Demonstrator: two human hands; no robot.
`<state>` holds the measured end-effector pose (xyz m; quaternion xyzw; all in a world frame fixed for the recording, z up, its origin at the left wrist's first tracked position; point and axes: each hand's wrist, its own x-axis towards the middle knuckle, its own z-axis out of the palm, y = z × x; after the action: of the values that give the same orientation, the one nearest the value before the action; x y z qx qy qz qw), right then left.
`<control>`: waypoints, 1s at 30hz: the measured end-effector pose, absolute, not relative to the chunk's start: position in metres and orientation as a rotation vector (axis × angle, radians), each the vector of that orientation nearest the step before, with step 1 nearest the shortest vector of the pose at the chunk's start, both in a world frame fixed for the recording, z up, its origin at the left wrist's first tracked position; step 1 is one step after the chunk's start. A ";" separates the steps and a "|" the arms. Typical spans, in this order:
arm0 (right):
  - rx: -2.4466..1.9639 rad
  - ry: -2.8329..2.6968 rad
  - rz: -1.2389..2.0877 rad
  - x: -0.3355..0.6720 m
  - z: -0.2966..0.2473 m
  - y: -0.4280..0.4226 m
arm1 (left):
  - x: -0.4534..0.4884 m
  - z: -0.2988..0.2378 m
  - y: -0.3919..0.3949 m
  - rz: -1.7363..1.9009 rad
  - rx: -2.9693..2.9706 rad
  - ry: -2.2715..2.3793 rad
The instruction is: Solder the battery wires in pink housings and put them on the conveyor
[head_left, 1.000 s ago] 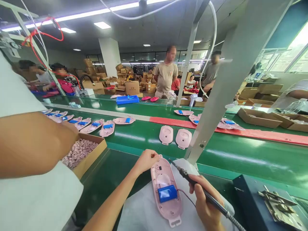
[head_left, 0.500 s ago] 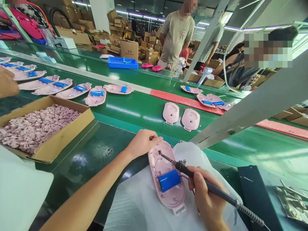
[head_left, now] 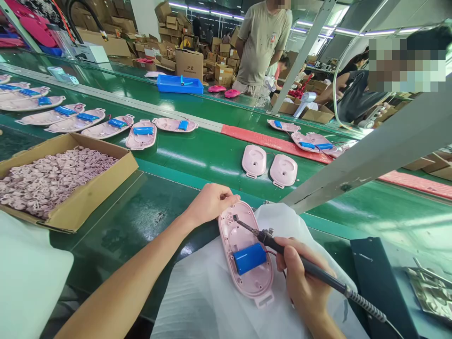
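A pink oval shell (head_left: 247, 278) lies open on white foam sheet (head_left: 212, 301) in front of me, with a blue battery cell (head_left: 250, 258) seated in its middle. My left hand (head_left: 210, 203) pinches the shell's far rim, fingers curled. My right hand (head_left: 302, 282) grips a black soldering iron (head_left: 310, 270) like a pen. The iron's tip touches the inside of the shell near its far end, just beyond the battery.
A cardboard box of several small pink parts (head_left: 52, 181) sits at my left. The green conveyor (head_left: 197, 160) carries pink shells with batteries (head_left: 141, 134) and two closed pink covers (head_left: 268, 167). A slanted grey post (head_left: 370, 155) crosses on the right. A standing person (head_left: 263, 42) faces the belt.
The view tilted down and closer. My right hand brought the iron's tip down into the shell's far end. My left hand stayed on the rim.
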<state>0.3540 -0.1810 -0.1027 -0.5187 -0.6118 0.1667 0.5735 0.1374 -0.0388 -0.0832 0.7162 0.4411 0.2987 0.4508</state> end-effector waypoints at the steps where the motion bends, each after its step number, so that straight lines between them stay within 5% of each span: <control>1: -1.218 -1.438 0.389 0.354 -0.102 -0.181 | 0.137 -0.083 -0.039 0.737 1.771 1.093; 30: -1.186 -1.503 0.380 0.356 -0.099 -0.179 | 0.138 -0.081 -0.040 0.751 1.765 1.109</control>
<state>0.3562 -0.1793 -0.0992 -0.5033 -0.6377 0.1613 0.5604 0.1376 -0.0400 -0.0805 0.7127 0.4479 0.3031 0.4468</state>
